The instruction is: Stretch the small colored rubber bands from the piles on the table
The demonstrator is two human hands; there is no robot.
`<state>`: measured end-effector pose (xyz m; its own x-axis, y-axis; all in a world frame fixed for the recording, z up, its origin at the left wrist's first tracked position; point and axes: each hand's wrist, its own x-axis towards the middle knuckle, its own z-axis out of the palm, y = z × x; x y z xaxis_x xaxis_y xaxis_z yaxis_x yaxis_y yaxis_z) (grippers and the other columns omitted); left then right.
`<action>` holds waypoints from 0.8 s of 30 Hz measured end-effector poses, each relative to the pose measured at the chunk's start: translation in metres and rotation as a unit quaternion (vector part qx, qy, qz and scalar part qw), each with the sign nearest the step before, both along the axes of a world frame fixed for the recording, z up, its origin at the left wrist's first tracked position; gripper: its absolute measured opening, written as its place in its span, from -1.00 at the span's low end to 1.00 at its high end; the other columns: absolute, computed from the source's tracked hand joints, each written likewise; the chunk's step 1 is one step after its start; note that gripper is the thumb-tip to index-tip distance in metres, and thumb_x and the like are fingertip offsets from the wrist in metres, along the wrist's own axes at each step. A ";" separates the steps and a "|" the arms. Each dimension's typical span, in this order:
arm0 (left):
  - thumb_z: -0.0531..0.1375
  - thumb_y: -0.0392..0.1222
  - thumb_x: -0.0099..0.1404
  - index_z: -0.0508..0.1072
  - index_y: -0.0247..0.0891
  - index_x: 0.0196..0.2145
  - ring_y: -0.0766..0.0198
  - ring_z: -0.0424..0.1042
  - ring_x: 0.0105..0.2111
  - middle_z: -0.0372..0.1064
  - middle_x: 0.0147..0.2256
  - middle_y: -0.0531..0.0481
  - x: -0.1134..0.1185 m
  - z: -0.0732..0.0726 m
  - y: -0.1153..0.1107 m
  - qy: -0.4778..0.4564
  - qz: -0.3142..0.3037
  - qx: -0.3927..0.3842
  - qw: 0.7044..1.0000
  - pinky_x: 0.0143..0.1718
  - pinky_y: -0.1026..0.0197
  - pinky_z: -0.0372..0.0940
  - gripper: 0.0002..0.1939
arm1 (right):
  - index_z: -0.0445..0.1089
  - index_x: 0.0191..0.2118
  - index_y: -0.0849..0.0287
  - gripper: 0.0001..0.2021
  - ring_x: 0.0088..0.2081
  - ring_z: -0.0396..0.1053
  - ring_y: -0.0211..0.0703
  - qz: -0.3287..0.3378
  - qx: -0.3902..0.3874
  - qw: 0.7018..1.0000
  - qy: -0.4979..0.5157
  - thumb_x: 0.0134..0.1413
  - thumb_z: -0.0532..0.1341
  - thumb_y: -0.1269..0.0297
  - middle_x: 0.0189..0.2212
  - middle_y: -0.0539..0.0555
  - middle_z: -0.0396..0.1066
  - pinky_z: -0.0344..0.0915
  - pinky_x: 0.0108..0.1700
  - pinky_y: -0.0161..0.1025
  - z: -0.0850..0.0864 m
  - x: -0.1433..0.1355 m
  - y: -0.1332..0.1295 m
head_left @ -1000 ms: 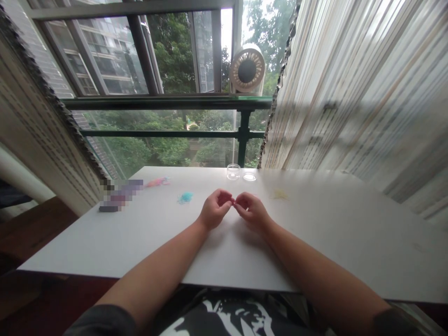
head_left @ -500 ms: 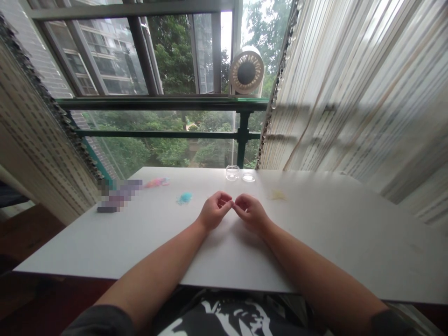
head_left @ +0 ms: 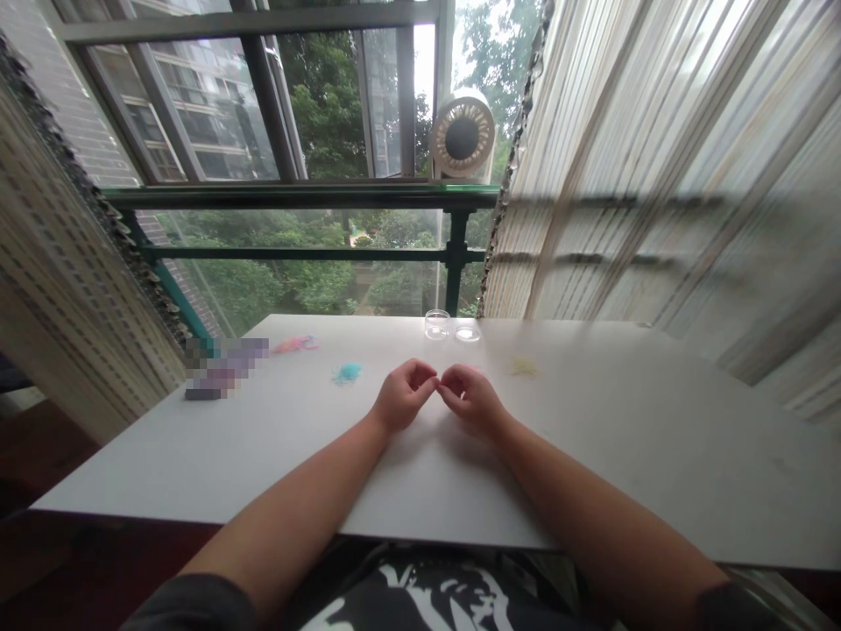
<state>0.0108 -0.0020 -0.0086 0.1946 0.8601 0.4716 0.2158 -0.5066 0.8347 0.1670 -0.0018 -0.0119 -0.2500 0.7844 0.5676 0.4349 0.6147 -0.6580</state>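
Black and white at six o'clock: a printed shirt point(head_left: 453, 600) below the near edge of a white table point(head_left: 263, 456). From five and seven o'clock, two bare forearms, dark-sleeved, reaching in above the tabletop. At the centre of the clock, left hand point(head_left: 406, 396) and right hand point(head_left: 474, 399) curled, each with thumb and fingers drawn closed, fingertips meeting or nearly so. Cannot tell of anything pinched between them; too small to make out. Just beyond the right hand, partly hidden, a faint pink patch point(head_left: 477, 369). At nine o'clock, a loose turquoise bundle point(head_left: 348, 373); farther out that way, a pixelated purplish object point(head_left: 227, 370). Toward three, a pale yellow bundle point(head_left: 524, 366). Near ten, a pink-and-orange bundle point(head_left: 295, 343). At one, a clear shallow dish point(head_left: 468, 335); at twelve, just beside, an upright clear jar point(head_left: 437, 326). Beyond, a green railing point(head_left: 315, 197), a round white device point(head_left: 463, 138) and leafy trees point(head_left: 325, 105).
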 end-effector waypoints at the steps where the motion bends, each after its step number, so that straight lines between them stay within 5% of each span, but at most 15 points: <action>1: 0.16 -0.13 0.12 0.36 -0.30 -0.35 0.34 0.33 -0.45 0.34 -0.47 0.01 0.000 0.000 0.000 0.001 0.001 0.001 1.000 -0.40 0.30 0.23 -0.81 | 0.23 -0.52 0.19 -0.92 -0.59 0.09 -0.36 0.001 -0.003 1.000 0.006 -0.10 0.13 0.34 -0.66 -0.08 0.19 0.08 -0.54 -0.39 0.000 0.000 0.000; 13: 0.14 -0.12 0.14 0.38 -0.30 -0.32 0.35 0.32 -0.46 0.36 -0.44 0.00 -0.002 0.001 0.002 -0.007 0.026 -0.001 1.000 -0.41 0.32 0.23 -0.80 | 0.24 -0.50 0.20 -0.97 -0.59 0.11 -0.36 0.008 -0.037 0.998 0.046 -0.11 0.11 0.38 -0.64 -0.08 0.21 0.10 -0.54 -0.40 0.000 0.002 -0.001; 24: 0.14 -0.11 0.15 0.43 -0.29 -0.29 0.30 0.37 -0.40 0.42 -0.37 -0.06 -0.002 -0.001 0.001 0.057 -0.028 -0.008 0.998 -0.35 0.28 0.27 -0.77 | 0.27 -0.50 0.22 -0.95 -0.59 0.10 -0.37 0.008 -0.037 0.998 0.049 -0.11 0.13 0.36 -0.65 -0.07 0.21 0.07 -0.57 -0.41 0.001 0.001 -0.001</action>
<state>0.0093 -0.0015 -0.0092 0.2938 0.8539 0.4295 0.2825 -0.5068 0.8144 0.1678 -0.0032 -0.0107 -0.2088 0.8213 0.5310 0.3562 0.5695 -0.7408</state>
